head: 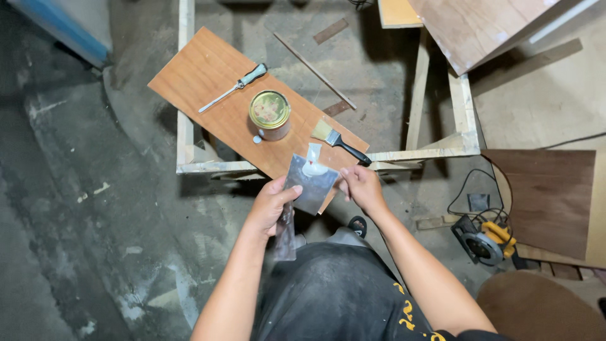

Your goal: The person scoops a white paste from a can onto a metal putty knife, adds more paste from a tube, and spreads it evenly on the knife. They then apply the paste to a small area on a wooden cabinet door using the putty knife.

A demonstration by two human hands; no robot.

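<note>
Both hands are up in front of the body, sharing one thing: a silvery foil pouch (310, 183) with a white spout at its top. The left hand (271, 205) has its fingers (291, 192) closed on the pouch's left edge, thumb on the face. The right hand (361, 185) pinches the right edge, fingers curled tight. A strip of clear plastic film (285, 237) hangs down below the left hand. The pouch is held just over the near corner of a reddish-brown laminate board (208, 82), which lies across a pale wooden frame (464, 104) and serves as the worktop. On the board sit a round tin can (270, 114) with its lid on, a screwdriver (235, 87) to the can's left, and a paintbrush (339, 140) at the right edge. On the concrete floor (76, 208), far right, rests a yellow circular saw (486, 240)
</note>
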